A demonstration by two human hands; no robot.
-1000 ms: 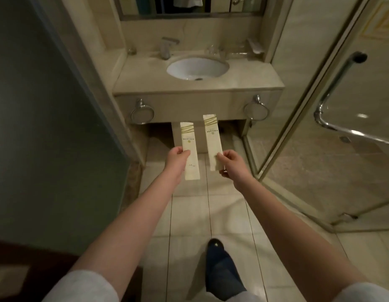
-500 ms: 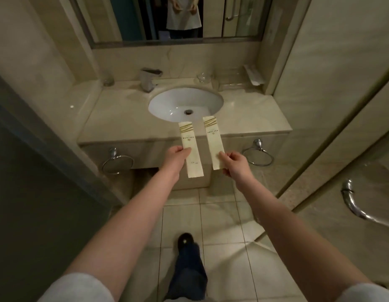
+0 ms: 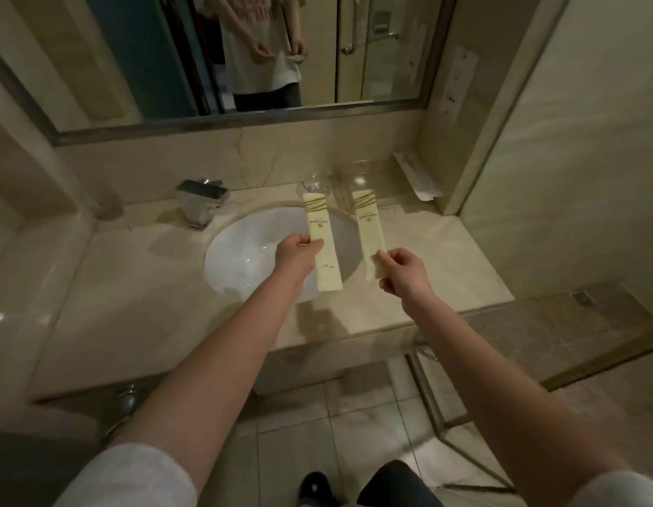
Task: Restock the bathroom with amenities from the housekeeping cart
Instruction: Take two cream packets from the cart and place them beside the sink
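One cream amenity packet (image 3: 322, 247) is pinched by the left hand (image 3: 295, 255) over the white sink basin (image 3: 252, 250); a second packet (image 3: 369, 228) is gripped by the right hand (image 3: 401, 269) above the marble counter (image 3: 453, 258).

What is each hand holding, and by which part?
Left hand holds one packet at its middle; right hand holds another packet near its bottom end.

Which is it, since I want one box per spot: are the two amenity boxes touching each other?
Apart. The head view shows the left box and the right box held separately, with a strip of sink and counter visible between them.
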